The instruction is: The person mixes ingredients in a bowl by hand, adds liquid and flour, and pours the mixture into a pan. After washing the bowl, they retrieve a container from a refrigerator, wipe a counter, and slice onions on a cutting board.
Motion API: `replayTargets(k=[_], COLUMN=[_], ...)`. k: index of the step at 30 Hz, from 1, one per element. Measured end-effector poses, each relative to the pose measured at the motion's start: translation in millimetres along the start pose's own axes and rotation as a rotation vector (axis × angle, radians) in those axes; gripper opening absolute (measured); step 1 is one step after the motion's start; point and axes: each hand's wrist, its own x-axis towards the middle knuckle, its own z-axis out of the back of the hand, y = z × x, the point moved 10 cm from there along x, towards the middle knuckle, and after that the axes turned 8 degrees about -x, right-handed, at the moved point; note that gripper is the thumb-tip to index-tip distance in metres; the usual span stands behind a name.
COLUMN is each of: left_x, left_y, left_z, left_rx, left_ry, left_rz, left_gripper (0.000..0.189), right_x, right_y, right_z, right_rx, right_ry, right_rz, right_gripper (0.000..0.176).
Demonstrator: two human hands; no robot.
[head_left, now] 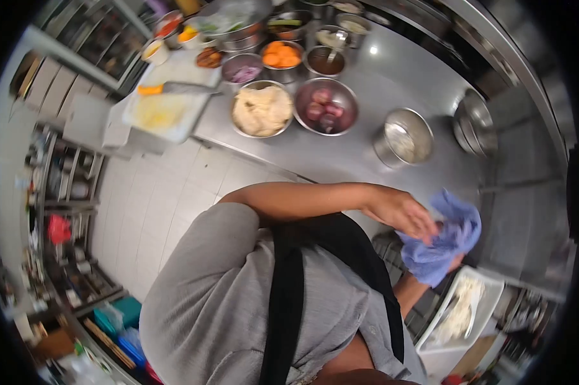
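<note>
A crumpled blue cloth (453, 237) hangs over the right end of the steel counter area. My right hand (456, 262) is wrapped in it from below, mostly covered by the cloth. My left hand (401, 213) reaches across from the left, fingers loosely extended and slightly bent. Its fingertips are against the near side of the cloth, a little blurred. Just beyond that hand, a round steel pot (405, 138) with pale residue inside stands on the counter. Below the cloth, to the right, is a white tub (430, 340) with pale, stringy contents.
The steel counter (366, 154) bears a bowl of pale dough-like food (262, 109), a bowl of peeled onions (324, 109) and a container of orange pieces (281, 55). A knife (174, 88) lies on a white cutting board (174, 133). Stacked steel bowls (474, 125) stand right.
</note>
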Motion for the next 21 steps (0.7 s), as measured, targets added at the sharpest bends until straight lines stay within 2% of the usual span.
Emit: replayTargets(k=[1, 2, 3, 4, 6, 8, 9, 11, 14, 16, 17, 18, 20, 21], left_x=[-30, -71, -113, -160, -254, -343, -380, -420, -426, -443, -448, -447, -434, -438], left_y=[8, 16, 18, 16, 18, 16, 14, -2, -30, -24, -26, -26, -42, -40], left_z=[26, 51, 73, 83, 99, 97, 95, 96, 113, 151, 164, 174, 162, 164], left_rx=[0.037, 0.066, 0.077, 0.013, -0.028, 0.012, 0.039, 0.078, 0.058, 0.146, 0.140, 0.133, 0.062, 0.037], left_ry=[-0.165, -0.324, -0.456, -0.689, -1.086, -1.438, -1.569, -1.846, -1.924, -1.915, -1.876, -1.846, -1.877, -1.806], left_rz=[0.088, 0.182, 0.124, 0.127, 0.006, -0.102, -0.210, -0.259, -0.259, -0.254, -0.286, -0.318, -0.353, -0.421], left_gripper=[0.035, 0.032, 0.025, 0.025, 0.021, 0.018, 0.021, 0.031, 0.039, 0.040, 0.037, 0.034, 0.026, 0.023], right_x=[8, 15, 22, 24, 60, 99, 102, 103, 116, 119, 116, 107, 99, 97], right_y=[-7, -15, -23, -14, -50, -115, -114, -95, -56, -69, -67, -59, -90, -90], right_z=[2, 14, 27, 30, 43, 65, 60, 32, -30, -70, -90, -100, -118, -118], right_rx=[0.314, 0.336, 0.359, 0.273, -0.053, -1.258, -1.254, -1.203, -1.000, -0.795, -0.759, -0.907, -0.813, -0.818], right_ry=[0.023, -0.065, -0.155, -0.232, -0.133, 0.073, 0.057, 0.056, 0.123, 0.153, 0.178, 0.060, 0.117, 0.085], right_rz=[-0.122, -0.162, -0.199, -0.154, -0.142, -0.084, -0.064, -0.014, 0.084, -0.017, -0.015, -0.146, -0.317, -0.234], right_gripper=[0.056, 0.057, 0.059, 0.060, 0.066, 0.064, 0.060, 0.053, 0.041, 0.033, 0.035, 0.036, 0.038, 0.038])
